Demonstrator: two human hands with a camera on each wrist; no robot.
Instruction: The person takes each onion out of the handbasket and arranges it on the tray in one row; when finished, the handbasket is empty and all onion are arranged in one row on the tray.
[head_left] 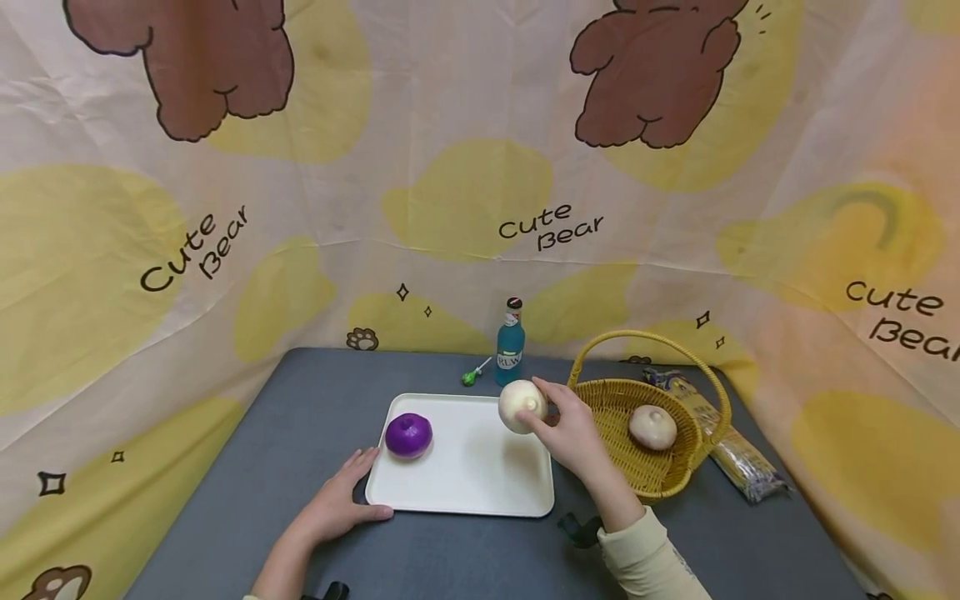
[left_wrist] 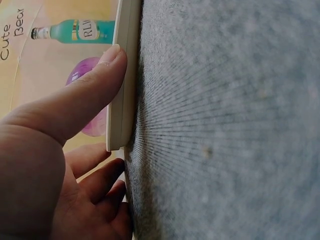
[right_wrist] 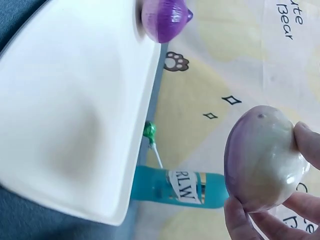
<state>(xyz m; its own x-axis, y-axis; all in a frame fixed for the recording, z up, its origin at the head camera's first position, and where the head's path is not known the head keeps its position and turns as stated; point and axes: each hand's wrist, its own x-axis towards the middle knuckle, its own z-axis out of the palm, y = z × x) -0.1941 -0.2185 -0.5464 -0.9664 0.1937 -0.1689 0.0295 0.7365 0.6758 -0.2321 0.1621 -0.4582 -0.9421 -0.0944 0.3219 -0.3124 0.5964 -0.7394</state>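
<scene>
My right hand (head_left: 573, 433) pinches a pale, purple-tinged onion (right_wrist: 262, 160) between thumb and fingertips, holding it above the right end of a white tray (head_left: 465, 492). My left hand (head_left: 341, 500) rests at the tray's near left corner, fingers spread along the left side and the thumb (left_wrist: 97, 80) against the front rim. Standing on the tray's left part is a shiny purple onion (head_left: 408, 436). Another pale onion (head_left: 652, 427) lies inside a yellow wicker basket (head_left: 611, 400), just right of my right hand.
Behind the tray stands a blue-green bottle (head_left: 510, 346), with a green lollipop (head_left: 469, 377) lying to its left. A long clear-and-yellow packet (head_left: 738, 458) lies right of the basket, whose tall handle (head_left: 645, 334) arches up. A printed cloth (head_left: 450, 208) hangs behind the grey table (head_left: 262, 467).
</scene>
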